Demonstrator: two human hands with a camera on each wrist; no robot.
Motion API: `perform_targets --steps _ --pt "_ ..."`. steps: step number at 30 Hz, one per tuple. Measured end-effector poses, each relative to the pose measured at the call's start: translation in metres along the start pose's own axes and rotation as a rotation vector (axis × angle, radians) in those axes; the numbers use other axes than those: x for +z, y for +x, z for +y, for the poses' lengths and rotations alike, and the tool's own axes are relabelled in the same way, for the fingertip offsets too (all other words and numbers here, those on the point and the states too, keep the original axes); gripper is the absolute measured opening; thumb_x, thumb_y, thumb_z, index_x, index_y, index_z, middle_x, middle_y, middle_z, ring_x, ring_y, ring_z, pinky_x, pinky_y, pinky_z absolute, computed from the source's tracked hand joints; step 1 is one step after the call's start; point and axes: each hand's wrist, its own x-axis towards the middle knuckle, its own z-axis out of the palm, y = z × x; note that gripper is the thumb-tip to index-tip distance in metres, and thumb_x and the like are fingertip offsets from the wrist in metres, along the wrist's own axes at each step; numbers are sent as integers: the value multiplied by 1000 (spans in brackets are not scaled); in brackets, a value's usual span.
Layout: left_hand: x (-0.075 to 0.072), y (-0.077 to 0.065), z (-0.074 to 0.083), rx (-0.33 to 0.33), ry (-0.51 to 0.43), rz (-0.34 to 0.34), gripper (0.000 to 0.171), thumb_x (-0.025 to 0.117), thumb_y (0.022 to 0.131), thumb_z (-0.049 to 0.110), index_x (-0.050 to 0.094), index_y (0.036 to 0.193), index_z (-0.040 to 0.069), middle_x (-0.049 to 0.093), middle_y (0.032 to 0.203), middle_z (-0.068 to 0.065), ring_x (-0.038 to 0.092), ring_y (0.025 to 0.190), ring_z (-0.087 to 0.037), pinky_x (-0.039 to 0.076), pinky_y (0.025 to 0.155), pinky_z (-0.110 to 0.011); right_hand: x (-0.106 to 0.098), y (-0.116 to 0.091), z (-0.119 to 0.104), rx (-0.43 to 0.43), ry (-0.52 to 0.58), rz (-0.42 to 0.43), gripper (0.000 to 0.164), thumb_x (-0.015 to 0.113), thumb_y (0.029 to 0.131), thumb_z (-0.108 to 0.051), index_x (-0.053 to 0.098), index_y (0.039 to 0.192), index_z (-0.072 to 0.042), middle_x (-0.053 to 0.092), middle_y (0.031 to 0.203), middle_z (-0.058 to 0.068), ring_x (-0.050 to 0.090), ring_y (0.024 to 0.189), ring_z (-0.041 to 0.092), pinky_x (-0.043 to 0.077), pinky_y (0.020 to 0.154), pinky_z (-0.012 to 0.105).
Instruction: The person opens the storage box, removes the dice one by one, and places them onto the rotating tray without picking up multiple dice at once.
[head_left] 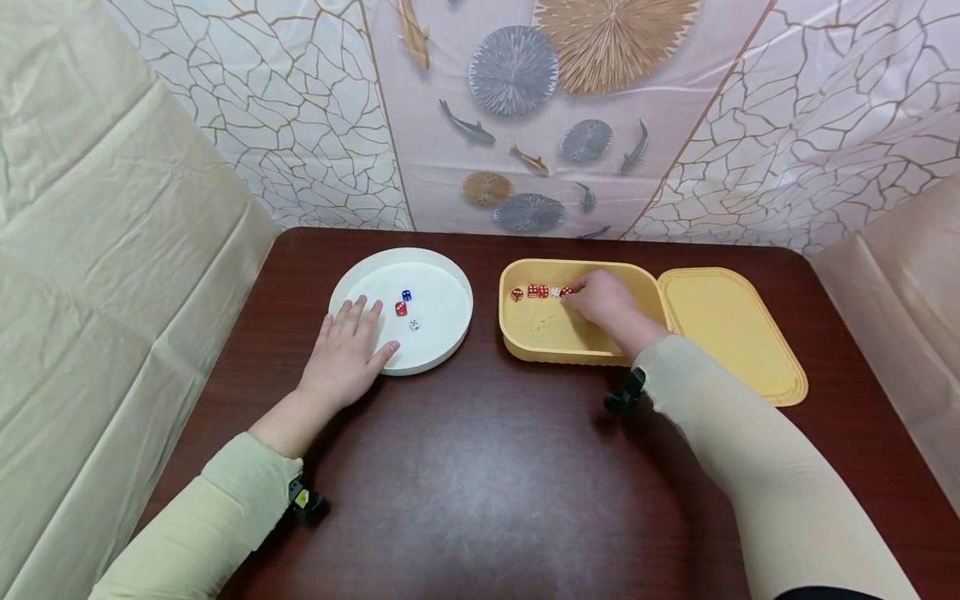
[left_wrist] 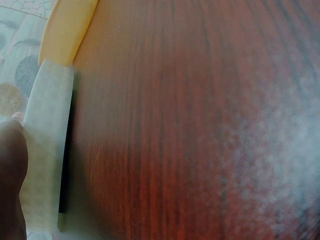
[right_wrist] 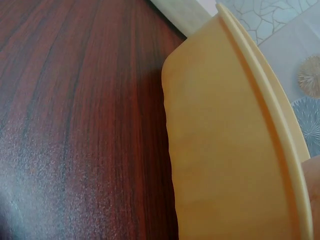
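My left hand (head_left: 342,354), fingers straight and spread, rests over the near-left rim of a round white tray (head_left: 450,325). Inside that tray lie a blue die (head_left: 407,295), a red die (head_left: 401,309) and a white die (head_left: 414,326). My right hand (head_left: 606,302) reaches into a yellow rectangular container (head_left: 540,333) and pinches a red die (head_left: 566,292) at the right end of a row. Left of it in the row are a white die (head_left: 555,292) and several other red dice (head_left: 532,291). The container's wall (right_wrist: 225,140) hides most of that hand in the right wrist view.
A flat yellow lid (head_left: 738,333) lies right of the container, against its side. Everything stands on a dark wooden table (head_left: 465,492), with a patterned cloth backdrop (head_left: 517,150) behind its far edge. Dark wrist cameras hang under both sleeves.
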Motion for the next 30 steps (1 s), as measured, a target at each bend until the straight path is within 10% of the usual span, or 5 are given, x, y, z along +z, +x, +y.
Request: perform_targets --steps 30 --pt "-2 -2 1 -1 -4 8 76 44 101 53 21 158 9 16 162 -21 10 149 -40 7 118 -59 -4 -14 4 -57 68 11 39 64 95 -35 67 129 -15 74 99 10 64 90 26 47 87 45"
